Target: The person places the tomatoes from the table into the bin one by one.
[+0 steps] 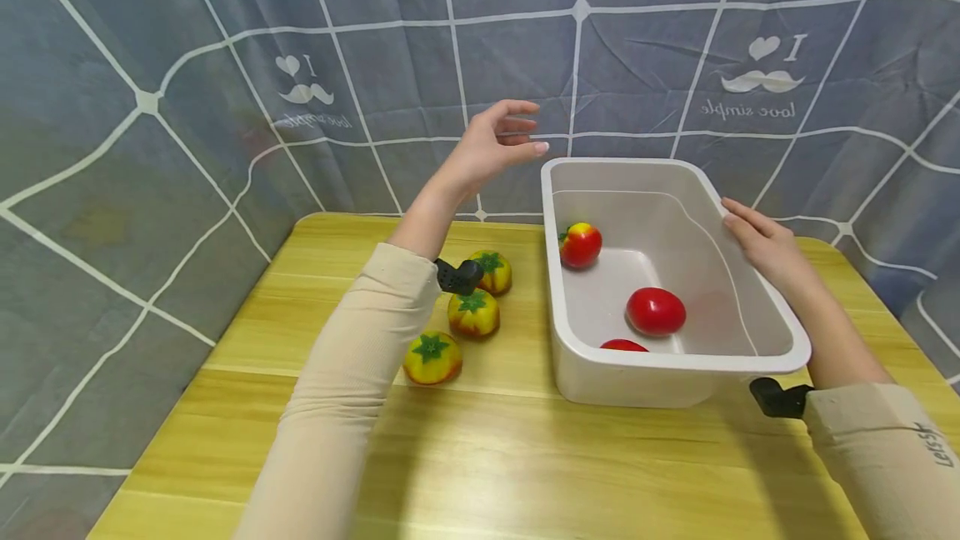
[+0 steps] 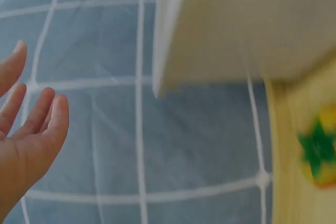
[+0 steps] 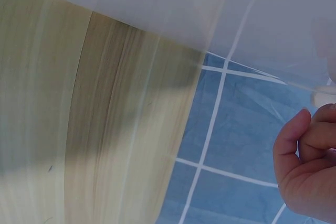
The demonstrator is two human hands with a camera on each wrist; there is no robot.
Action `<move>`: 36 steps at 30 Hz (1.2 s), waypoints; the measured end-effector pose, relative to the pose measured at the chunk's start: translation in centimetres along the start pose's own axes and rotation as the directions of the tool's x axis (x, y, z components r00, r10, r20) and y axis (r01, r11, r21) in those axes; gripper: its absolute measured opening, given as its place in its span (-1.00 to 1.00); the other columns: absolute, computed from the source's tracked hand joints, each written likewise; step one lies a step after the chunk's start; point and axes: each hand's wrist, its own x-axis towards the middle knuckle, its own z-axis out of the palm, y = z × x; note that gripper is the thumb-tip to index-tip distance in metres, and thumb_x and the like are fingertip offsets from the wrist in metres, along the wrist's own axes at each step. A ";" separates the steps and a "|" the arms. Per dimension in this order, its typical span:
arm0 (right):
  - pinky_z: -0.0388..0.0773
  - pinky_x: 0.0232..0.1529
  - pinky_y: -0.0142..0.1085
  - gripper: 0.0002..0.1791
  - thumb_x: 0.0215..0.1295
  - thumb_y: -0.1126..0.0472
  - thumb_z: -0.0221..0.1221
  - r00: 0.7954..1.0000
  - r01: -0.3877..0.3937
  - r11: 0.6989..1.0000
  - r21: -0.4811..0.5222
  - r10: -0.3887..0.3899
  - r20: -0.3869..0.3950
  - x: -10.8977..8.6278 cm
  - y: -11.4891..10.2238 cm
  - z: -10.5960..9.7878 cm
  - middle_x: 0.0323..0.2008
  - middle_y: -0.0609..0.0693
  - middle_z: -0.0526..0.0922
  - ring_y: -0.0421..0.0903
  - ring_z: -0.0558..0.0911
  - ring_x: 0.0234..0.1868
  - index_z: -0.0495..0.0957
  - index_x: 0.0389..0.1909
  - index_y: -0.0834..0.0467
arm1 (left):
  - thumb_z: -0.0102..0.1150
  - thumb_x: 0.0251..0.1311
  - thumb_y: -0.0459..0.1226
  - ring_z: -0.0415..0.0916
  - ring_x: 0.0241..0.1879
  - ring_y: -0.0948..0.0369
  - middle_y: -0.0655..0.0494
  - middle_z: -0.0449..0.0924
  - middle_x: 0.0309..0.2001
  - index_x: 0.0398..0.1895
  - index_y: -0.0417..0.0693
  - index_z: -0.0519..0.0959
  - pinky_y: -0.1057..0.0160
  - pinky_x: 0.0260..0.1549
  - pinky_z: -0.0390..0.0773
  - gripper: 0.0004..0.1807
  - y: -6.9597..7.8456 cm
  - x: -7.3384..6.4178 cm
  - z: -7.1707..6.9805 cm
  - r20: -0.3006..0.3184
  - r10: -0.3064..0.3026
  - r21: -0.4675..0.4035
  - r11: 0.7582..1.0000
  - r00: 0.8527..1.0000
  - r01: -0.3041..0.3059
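Note:
My left hand (image 1: 498, 140) is raised in the air behind the table's far edge, left of a white plastic bin (image 1: 622, 382). Its fingers are loosely bent, with nothing between them and the thumb. On the bin's right rim, my right hand (image 1: 768, 248) holds on with bent fingers; the right wrist view shows its fingers (image 3: 299, 135) curled beside the bin's wall. Inside the bin lie a red-and-yellow fruit (image 1: 581, 245), a smooth red oval fruit (image 1: 656, 312) and another red piece (image 1: 624, 346), mostly hidden by the front rim.
Left of the bin, under my left forearm, sit three yellow-brown persimmon-like fruits (image 1: 433, 357) with green star-shaped tops. All stand on a wood-grain table (image 1: 480, 457). A grey-blue curtain (image 1: 517, 65) with white lines hangs behind and at both sides.

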 end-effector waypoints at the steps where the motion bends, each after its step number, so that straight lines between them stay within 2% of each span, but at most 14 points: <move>1: 0.37 -0.38 -0.69 -0.31 0.39 -0.18 -0.17 1.000 0.002 1.000 -0.005 -0.002 0.000 0.0 0.0 0.0 0.34 0.35 0.09 -0.36 0.41 -0.12 0.02 0.43 0.04 | 0.23 0.14 -0.37 0.35 0.15 0.09 -0.04 0.38 0.17 0.25 -0.10 0.33 0.25 0.04 0.43 -0.43 -0.4 -0.2 -0.6 0.001 -0.011 0.006 1.000 1.000 0.011; 3: 0.36 -0.38 -0.69 -0.31 0.39 -0.18 -0.19 1.000 0.003 1.000 -0.015 -0.003 0.005 0.0 0.0 0.0 0.34 0.35 0.08 -0.11 0.46 0.02 0.01 0.43 0.06 | 0.22 0.14 -0.36 0.34 0.16 0.10 -0.03 0.37 0.18 0.26 -0.09 0.33 0.23 0.06 0.41 -0.43 -1.3 -0.7 -1.7 0.006 -0.031 0.009 0.999 1.000 0.031; 6: 0.32 -0.37 -0.67 -0.30 0.40 -0.18 -0.22 1.000 0.008 0.999 -0.038 -0.008 0.021 0.0 0.0 0.0 0.35 0.35 0.06 0.26 0.29 0.21 -0.02 0.43 0.08 | 0.21 0.16 -0.36 0.32 0.18 0.09 -0.03 0.36 0.19 0.26 -0.10 0.32 0.21 0.09 0.39 -0.43 -2.7 -1.4 -3.3 0.013 -0.046 0.010 0.999 0.999 0.046; 8: 0.32 -0.37 -0.66 -0.30 0.40 -0.18 -0.22 1.000 0.005 0.999 -0.037 -0.004 0.028 0.1 0.0 0.1 0.35 0.34 0.05 0.34 0.23 0.23 -0.03 0.44 0.08 | 0.21 0.16 -0.36 0.32 0.19 0.07 -0.05 0.35 0.20 0.26 -0.10 0.31 0.19 0.11 0.38 -0.43 -3.7 -1.9 -4.3 0.015 -0.062 0.018 0.998 0.998 0.062; 10: 0.32 -0.37 -0.65 -0.31 0.40 -0.18 -0.22 1.000 0.002 0.999 -0.036 -0.002 0.024 0.1 0.0 0.1 0.35 0.34 0.05 0.31 0.24 0.23 -0.02 0.43 0.08 | 0.22 0.15 -0.35 0.31 0.20 0.05 -0.08 0.34 0.22 0.27 -0.11 0.30 0.17 0.12 0.37 -0.42 -4.7 -2.3 -5.2 0.017 -0.076 0.032 0.997 0.997 0.076; 13: 0.34 -0.37 -0.68 -0.32 0.39 -0.18 -0.19 1.000 -0.006 1.000 -0.023 0.006 0.004 0.1 0.1 0.0 0.35 0.33 0.07 0.16 0.33 0.17 0.02 0.43 0.05 | 0.23 0.15 -0.36 0.29 0.21 0.01 -0.14 0.31 0.24 0.28 -0.12 0.29 0.13 0.14 0.35 -0.40 -6.1 -3.2 -6.5 0.033 -0.101 0.054 0.994 0.994 0.099; 17: 0.35 -0.37 -0.69 -0.32 0.38 -0.19 -0.17 1.000 0.000 1.000 -0.017 0.000 -0.002 0.2 0.1 -0.1 0.34 0.33 0.08 -0.19 0.41 -0.02 0.04 0.43 0.03 | 0.21 0.16 -0.37 0.27 0.23 -0.01 -0.16 0.29 0.25 0.28 -0.14 0.28 0.06 0.16 0.32 -0.41 -7.9 -4.8 -8.3 0.052 -0.139 0.076 0.988 0.989 0.135; 20: 0.36 -0.37 -0.68 -0.32 0.38 -0.18 -0.16 1.000 0.004 1.000 -0.008 -0.004 -0.001 0.2 0.0 -0.1 0.34 0.34 0.09 -0.38 0.37 -0.13 0.04 0.43 0.03 | 0.19 0.17 -0.38 0.25 0.24 -0.02 -0.17 0.29 0.24 0.27 -0.17 0.27 0.03 0.16 0.31 -0.42 -9.3 -6.4 -9.4 0.076 -0.169 0.095 0.982 0.983 0.161; 23: 0.36 -0.37 -0.68 -0.32 0.39 -0.18 -0.17 1.000 0.003 1.000 -0.017 -0.003 -0.001 0.2 0.0 -0.1 0.34 0.34 0.09 -0.33 0.39 -0.10 0.03 0.43 0.04 | 0.18 0.18 -0.38 0.23 0.25 -0.06 -0.18 0.28 0.25 0.28 -0.20 0.25 0.01 0.16 0.31 -0.41 -10.7 -8.0 -10.3 0.118 -0.195 0.106 0.977 0.974 0.183; 25: 0.35 -0.37 -0.68 -0.32 0.39 -0.18 -0.18 1.000 0.001 0.999 -0.034 -0.001 0.005 0.2 0.0 -0.1 0.35 0.33 0.09 -0.16 0.41 0.00 0.02 0.43 0.05 | 0.18 0.19 -0.36 0.21 0.26 -0.09 -0.18 0.27 0.25 0.29 -0.22 0.23 0.02 0.16 0.31 -0.39 -11.5 -9.0 -10.8 0.144 -0.211 0.107 0.975 0.967 0.197; 28: 0.36 -0.38 -0.68 -0.31 0.40 -0.18 -0.19 1.000 0.000 0.999 -0.033 0.000 0.010 0.2 0.0 0.0 0.34 0.33 0.10 -0.23 0.42 -0.07 0.01 0.43 0.06 | 0.19 0.19 -0.35 0.19 0.27 -0.11 -0.18 0.25 0.27 0.31 -0.21 0.21 0.05 0.16 0.33 -0.37 -12.4 -10.3 -11.3 0.174 -0.226 0.088 0.973 0.959 0.213; 32: 0.39 -0.39 -0.67 -0.31 0.39 -0.18 -0.17 1.000 -0.006 1.000 -0.003 0.006 0.008 0.2 0.0 0.1 0.34 0.34 0.10 -0.52 0.31 -0.25 0.02 0.43 0.06 | 0.19 0.17 -0.37 0.18 0.27 -0.14 -0.21 0.23 0.28 0.32 -0.23 0.18 0.16 0.11 0.39 -0.35 -12.8 -11.7 -11.3 0.202 -0.233 0.050 0.972 0.951 0.228; 36: 0.39 -0.39 -0.66 -0.31 0.39 -0.19 -0.17 1.000 -0.014 1.000 0.001 0.014 0.001 0.2 0.0 -0.1 0.34 0.34 0.09 -0.50 0.32 -0.25 0.03 0.43 0.04 | 0.22 0.14 -0.41 0.17 0.26 -0.18 -0.24 0.24 0.27 0.31 -0.25 0.19 0.24 0.06 0.43 -0.33 -13.2 -12.9 -11.0 0.225 -0.226 0.022 0.974 0.948 0.227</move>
